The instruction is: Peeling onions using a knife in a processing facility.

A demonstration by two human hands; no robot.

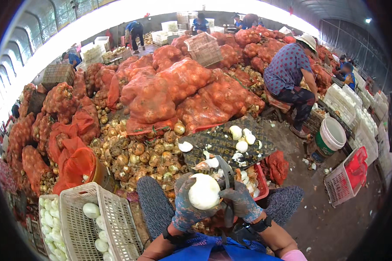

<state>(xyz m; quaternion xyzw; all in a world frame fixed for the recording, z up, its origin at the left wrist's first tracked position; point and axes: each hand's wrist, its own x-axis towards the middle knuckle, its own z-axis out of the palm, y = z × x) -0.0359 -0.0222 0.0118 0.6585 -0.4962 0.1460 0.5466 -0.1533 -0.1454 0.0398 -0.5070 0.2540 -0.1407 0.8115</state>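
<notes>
In front of my lap, my gloved left hand point(183, 204) is wrapped around a large white peeled onion point(204, 192). My gloved right hand point(243, 202), close against the onion's right side, grips a knife point(225, 168) with a dark curved blade rising above the fingers. Just beyond the hands lies a dark printed board point(204, 143). Several peeled onions point(241, 146) and bits of white skin rest on its right part, and a white onion piece point(185, 147) is at its left edge. Below the board, a red basket point(263, 186) holds onion scraps.
Unpeeled onions point(137, 150) cover the ground ahead, backed by full red mesh sacks point(185, 78). White crates point(78, 198) with peeled onions stand at my left. A seated person point(287, 71), a white bucket point(333, 132) and a crate point(337, 187) are to the right.
</notes>
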